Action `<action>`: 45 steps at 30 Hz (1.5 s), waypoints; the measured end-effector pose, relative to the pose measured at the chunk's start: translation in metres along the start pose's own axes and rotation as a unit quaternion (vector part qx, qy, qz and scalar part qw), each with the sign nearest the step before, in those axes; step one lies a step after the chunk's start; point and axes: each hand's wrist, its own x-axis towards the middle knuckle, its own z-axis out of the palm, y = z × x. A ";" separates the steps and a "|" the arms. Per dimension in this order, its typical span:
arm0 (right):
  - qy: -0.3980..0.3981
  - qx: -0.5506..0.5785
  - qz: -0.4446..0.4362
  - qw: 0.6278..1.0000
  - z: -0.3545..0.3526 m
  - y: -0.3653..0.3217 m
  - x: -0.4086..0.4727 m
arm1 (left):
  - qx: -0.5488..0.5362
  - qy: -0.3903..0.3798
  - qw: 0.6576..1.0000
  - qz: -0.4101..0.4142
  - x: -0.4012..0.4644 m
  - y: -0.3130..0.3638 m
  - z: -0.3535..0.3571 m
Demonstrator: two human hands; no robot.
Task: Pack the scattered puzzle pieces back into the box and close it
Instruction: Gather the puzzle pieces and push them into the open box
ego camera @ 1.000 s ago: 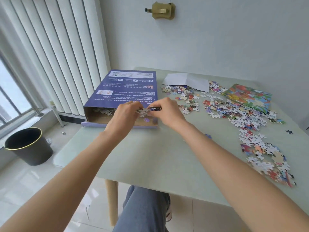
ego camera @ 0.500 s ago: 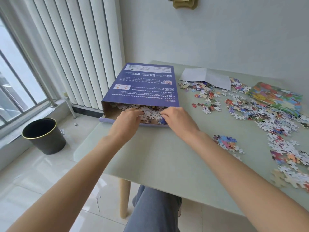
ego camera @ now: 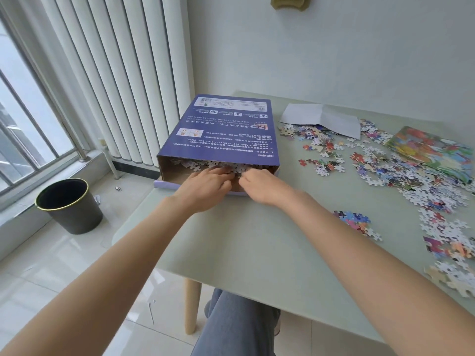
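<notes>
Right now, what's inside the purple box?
The purple box holds a heap of loose puzzle pieces at its open near end. Fingers of the left hand and right hand reach in. Its top hides everything deeper.

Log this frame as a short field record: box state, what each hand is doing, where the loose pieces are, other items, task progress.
box: purple puzzle box lying flat at the table's left edge, near end open, pieces visible inside
left hand: left hand at the box mouth, fingers on the pieces inside
right hand: right hand beside it, also at the mouth
loose pieces: scattered pieces cover the table's right side; a small joined cluster lies nearer
other: white paper, colourful picture sheet, black bin on the floor
progress: partly packed, box not closed
</notes>
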 end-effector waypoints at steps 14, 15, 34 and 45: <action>-0.032 -0.074 -0.013 0.997 0.009 0.003 0.001 | -0.025 0.060 0.996 0.067 -0.022 -0.004 0.000; -0.023 -0.063 -0.016 0.998 0.011 0.001 0.003 | -0.027 0.058 0.996 0.067 -0.021 -0.003 -0.001; -0.014 0.069 0.125 0.990 -0.044 0.135 -0.147 | -0.122 -0.037 0.981 0.147 0.003 0.167 0.047; 0.043 0.099 0.143 0.984 -0.058 0.168 -0.161 | -0.114 -0.082 0.987 0.077 0.012 0.187 0.045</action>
